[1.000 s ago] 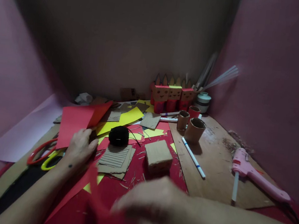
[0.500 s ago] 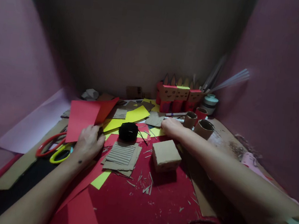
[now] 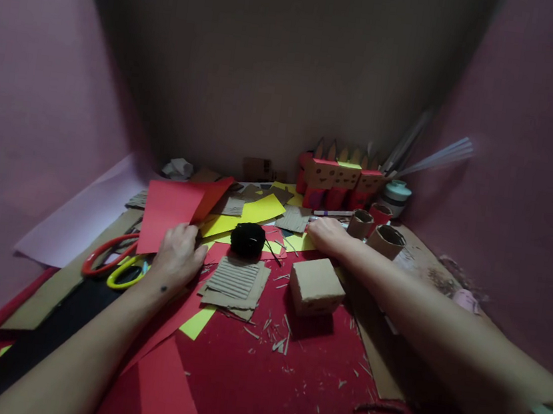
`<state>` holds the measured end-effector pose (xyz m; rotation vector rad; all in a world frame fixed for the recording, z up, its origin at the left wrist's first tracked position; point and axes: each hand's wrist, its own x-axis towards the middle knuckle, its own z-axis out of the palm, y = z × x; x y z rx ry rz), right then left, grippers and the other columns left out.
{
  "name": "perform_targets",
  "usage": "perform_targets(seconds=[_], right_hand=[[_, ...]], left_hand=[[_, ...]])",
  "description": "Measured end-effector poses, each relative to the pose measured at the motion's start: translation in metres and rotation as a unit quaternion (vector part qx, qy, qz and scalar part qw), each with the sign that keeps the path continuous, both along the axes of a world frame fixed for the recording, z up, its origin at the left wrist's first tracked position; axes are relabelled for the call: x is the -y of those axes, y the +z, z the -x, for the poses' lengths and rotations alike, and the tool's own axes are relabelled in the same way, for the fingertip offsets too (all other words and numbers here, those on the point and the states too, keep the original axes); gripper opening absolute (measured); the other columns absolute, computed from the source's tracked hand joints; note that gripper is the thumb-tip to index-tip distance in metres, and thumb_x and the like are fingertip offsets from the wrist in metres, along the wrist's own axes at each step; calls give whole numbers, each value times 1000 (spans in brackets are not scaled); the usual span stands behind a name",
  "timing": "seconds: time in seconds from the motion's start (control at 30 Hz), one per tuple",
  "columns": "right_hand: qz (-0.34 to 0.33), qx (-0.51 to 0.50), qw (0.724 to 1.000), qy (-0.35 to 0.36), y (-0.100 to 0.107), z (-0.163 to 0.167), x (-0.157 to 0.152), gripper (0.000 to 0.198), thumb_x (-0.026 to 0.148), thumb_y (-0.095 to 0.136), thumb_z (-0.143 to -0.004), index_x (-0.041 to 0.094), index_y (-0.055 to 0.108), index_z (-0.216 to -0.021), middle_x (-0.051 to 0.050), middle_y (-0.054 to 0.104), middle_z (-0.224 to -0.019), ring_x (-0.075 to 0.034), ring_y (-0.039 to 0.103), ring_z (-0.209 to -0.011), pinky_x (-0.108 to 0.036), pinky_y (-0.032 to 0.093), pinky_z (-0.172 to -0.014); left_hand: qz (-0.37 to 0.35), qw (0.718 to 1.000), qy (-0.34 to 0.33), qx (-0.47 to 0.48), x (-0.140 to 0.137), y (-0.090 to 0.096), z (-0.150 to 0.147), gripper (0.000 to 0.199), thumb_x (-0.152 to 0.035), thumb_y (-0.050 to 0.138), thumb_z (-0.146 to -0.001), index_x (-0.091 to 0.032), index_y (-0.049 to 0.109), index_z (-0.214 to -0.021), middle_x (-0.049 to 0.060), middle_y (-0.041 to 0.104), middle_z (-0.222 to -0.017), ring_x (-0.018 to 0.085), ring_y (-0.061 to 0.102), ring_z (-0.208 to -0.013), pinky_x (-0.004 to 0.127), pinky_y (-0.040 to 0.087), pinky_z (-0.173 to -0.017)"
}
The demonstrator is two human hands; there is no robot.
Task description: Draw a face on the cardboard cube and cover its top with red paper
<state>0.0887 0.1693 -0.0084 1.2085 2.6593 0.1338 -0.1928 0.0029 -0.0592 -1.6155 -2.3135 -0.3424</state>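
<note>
My left hand (image 3: pixel 179 259) is at the lower edge of a raised red sheet of paper (image 3: pixel 170 211), its fingers curled against it and partly hidden. Beside that wrist lie the red scissor handle (image 3: pixel 109 255) and the yellow scissor handle (image 3: pixel 124 274). My right hand (image 3: pixel 327 235) reaches across to the back of the table, fingers closed, beside a corrugated cardboard square (image 3: pixel 294 219) and yellow paper (image 3: pixel 298 242); what they grip is hidden. Between my arms are a black ball of yarn (image 3: pixel 247 240), stacked corrugated cardboard squares (image 3: pixel 234 279) and a small cardboard box (image 3: pixel 316 287).
Cardboard figures (image 3: pixel 321 175) with drawn faces and pointed ears stand at the back. Cardboard tubes (image 3: pixel 386 242) and a teal-lidded jar (image 3: pixel 396 196) are at the right. Paper shreds (image 3: pixel 283 342) and a twig (image 3: pixel 379 408) lie on the red tabletop (image 3: pixel 244 391). Walls stand close on both sides.
The whole view has shifted slightly, so things appear farther right. Both hands stay at nearly the same places among the papers, and the red sheet is still raised.
</note>
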Motion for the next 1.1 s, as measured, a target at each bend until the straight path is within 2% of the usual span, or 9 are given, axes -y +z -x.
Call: perform_targets(seconds=[0.17,0.3,0.4,0.57,0.7,0.8,0.93,1.0,1.1], right_hand=[[11,-133,990,-39,-9,-1,0,36,35,66,-98,16,62,-129,-12,64,-131,-26,67,-110,-46,58,-92],[49,-280,957,-57,-11,-5,2,34,35,65,-99,18,62,-129,-11,64,-131,-25,67,-111,-47,58,-93],[94,-420,900,-73,-3,-11,5,29,32,64,-99,18,64,-125,-10,66,-127,-23,68,-106,-44,59,-90],[248,-583,767,-102,14,-33,6,14,21,63,-96,14,70,-106,-7,73,-99,-17,70,-80,-30,59,-70],[348,-626,683,-144,17,-48,4,30,35,65,-99,16,64,-122,-8,69,-117,-20,70,-95,-39,61,-81],[399,-652,625,-158,15,-47,8,32,36,64,-100,16,63,-125,-9,67,-122,-22,69,-100,-41,61,-83],[434,-691,561,-142,15,-36,21,7,15,72,-89,14,68,-95,-4,71,-91,-15,68,-78,-31,59,-75],[436,-709,539,-128,19,-31,30,15,2,72,-75,16,68,-80,-3,69,-76,-14,66,-69,-30,57,-74],[431,-730,520,-106,28,-29,42,23,1,72,-64,18,70,-79,-2,70,-72,-17,67,-68,-34,56,-74]], left_hand=[[3,1000,17,-6,1,-1,-1,16,-29,65,-94,-16,65,-102,6,68,-106,23,65,-99,43,52,-90],[7,1000,19,-10,1,-1,0,19,-33,65,-95,-16,66,-103,6,68,-106,23,65,-99,43,54,-89],[13,1000,18,-12,1,-1,0,18,-33,65,-96,-16,66,-102,6,68,-106,23,65,-99,43,53,-89],[9,1000,14,-7,1,-1,0,14,-29,65,-94,-16,64,-99,5,66,-103,23,63,-99,42,51,-89],[-10,1000,6,-1,0,-4,1,13,-28,64,-93,-16,63,-97,6,65,-101,23,61,-96,41,49,-88],[-25,1000,0,7,0,-8,2,12,-27,64,-92,-16,62,-96,5,64,-100,23,61,-96,42,49,-89],[-52,998,-17,32,1,-6,0,10,-22,62,-88,-15,64,-94,8,65,-98,26,62,-95,46,50,-89],[-78,995,-36,50,3,-1,-4,16,-20,57,-85,-13,66,-96,15,66,-103,32,62,-99,49,51,-92],[-126,986,-77,81,9,12,-11,29,-22,50,-85,-12,70,-103,23,62,-124,39,58,-117,54,46,-104]])
